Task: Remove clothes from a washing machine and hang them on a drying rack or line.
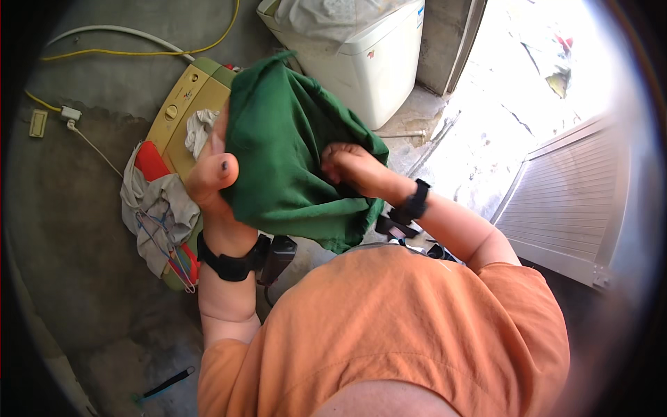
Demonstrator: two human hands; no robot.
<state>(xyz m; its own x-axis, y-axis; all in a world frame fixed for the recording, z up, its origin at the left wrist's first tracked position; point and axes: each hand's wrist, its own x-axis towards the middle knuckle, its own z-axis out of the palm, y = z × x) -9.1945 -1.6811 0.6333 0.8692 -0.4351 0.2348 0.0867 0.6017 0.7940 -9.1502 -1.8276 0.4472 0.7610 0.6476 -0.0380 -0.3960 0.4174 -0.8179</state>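
A green cloth (281,156), perhaps a garment, is spread in folds between my two hands, above the floor. My left hand (211,172) is at its left edge, thumb sticking out on the near side. The left fingers run upward and are partly covered by the fabric. Against the cloth's right part is my right hand (354,169), its fingers curled and slightly blurred; whether they pinch the fabric is unclear. Black bands circle both wrists. Behind the left hand stands a yellow and green washing machine (169,125) with a white cloth (200,130) on it.
A grey garment (167,203) and wire hangers (174,255) lie over the machine's near end. A white appliance (359,73) under a plastic sheet (323,23) stands beyond. At right are a bright doorway and a slatted door (568,203). A yellow cord (114,52) crosses the wall.
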